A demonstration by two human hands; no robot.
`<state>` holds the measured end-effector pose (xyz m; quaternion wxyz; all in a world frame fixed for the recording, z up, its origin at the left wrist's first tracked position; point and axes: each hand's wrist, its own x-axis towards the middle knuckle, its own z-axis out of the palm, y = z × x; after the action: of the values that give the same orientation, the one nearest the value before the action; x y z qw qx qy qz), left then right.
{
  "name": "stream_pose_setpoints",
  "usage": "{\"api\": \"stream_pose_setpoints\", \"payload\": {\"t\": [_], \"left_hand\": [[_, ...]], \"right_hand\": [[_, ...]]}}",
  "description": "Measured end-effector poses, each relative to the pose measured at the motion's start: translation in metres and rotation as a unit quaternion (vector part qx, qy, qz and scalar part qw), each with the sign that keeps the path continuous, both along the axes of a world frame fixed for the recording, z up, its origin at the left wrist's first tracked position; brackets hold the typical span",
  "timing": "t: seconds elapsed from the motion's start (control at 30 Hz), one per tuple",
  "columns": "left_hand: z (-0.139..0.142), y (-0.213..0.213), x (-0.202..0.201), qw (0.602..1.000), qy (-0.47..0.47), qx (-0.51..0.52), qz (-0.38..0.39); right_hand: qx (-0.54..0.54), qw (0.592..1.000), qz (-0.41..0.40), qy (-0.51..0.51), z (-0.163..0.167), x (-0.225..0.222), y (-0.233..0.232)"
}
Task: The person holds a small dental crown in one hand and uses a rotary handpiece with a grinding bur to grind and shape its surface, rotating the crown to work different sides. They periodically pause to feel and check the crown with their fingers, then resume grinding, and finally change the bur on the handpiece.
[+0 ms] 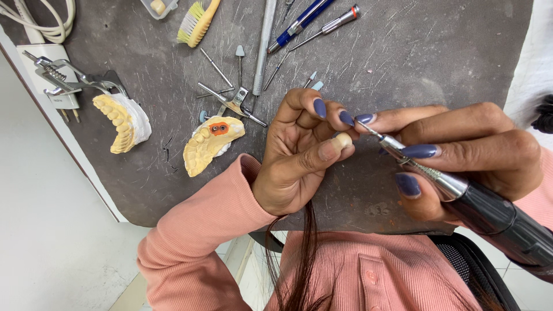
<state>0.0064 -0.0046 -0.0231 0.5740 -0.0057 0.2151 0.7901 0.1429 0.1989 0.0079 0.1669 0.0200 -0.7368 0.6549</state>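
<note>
My left hand (pixel 299 152) pinches a small cream tooth-shaped piece (pixel 343 140) between thumb and fingertips. My right hand (pixel 461 152) grips a black and silver rotary handpiece (pixel 461 193), whose thin bur tip reaches the small piece. Both hands hover over a dark grey scratched work mat (pixel 403 52). Left of my left hand lie two yellow dental casts: one with an orange patch (pixel 208 144), one mounted on white plaster (pixel 122 121).
Several burs and metal tools (pixel 233 86) lie above the casts, with a blue pen (pixel 299 23), a yellow brush (pixel 196 22) and a metal articulator (pixel 63 78). A white power adapter and cable (pixel 46 34) sit at the far left. The mat edge runs along the bottom.
</note>
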Motion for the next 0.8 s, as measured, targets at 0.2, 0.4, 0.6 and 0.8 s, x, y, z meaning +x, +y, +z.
{"api": "stream_pose_setpoints", "payload": {"t": [0.2, 0.4, 0.6, 0.8], "left_hand": [[-0.0004, 0.0001, -0.0006, 1.000, 0.005, 0.002, -0.004], [-0.0019, -0.0002, 0.0000, 1.000, 0.017, -0.001, -0.001], [-0.0041, -0.0006, -0.0001, 1.000, 0.025, -0.008, -0.004], [-0.0002, 0.0004, -0.0014, 0.999, 0.041, -0.031, -0.011]], "right_hand": [[0.000, 1.000, -0.002, 0.001, 0.0048, -0.0059, 0.0015], [0.009, 1.000, 0.011, -0.008, 0.0059, -0.0073, 0.0047], [0.000, 1.000, -0.009, 0.001, 0.0049, -0.0052, 0.0009], [-0.006, 0.999, -0.044, -0.001, 0.0017, -0.0014, -0.0028]]}}
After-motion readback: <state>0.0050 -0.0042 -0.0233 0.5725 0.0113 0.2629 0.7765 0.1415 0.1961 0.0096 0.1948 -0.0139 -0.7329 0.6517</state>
